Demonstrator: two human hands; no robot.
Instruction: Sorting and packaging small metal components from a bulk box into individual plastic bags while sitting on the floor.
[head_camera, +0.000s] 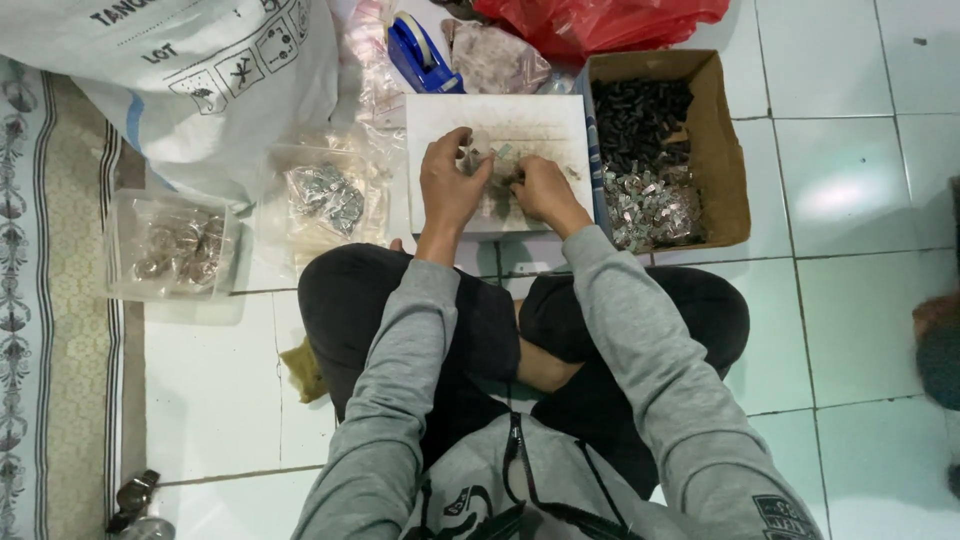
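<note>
**Hands busy over the white board**

At upper centre of the frame, the left hand (449, 187) and right hand (541, 190) met over a white board (540, 125) on the floor, both pinching a small clear packet (494, 162) between them. A cardboard box (720, 150) of dark and silvery parts sat just right of the board. Clear bags (325, 195) lay to the left.

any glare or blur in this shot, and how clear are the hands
Head view: a soft bright glare patch sits on the white floor tiles at right; the left hand and right hand are fairly sharp over the white square board, but the small clear piece between them is too blurred to make out; edges look slightly bowed.
</note>
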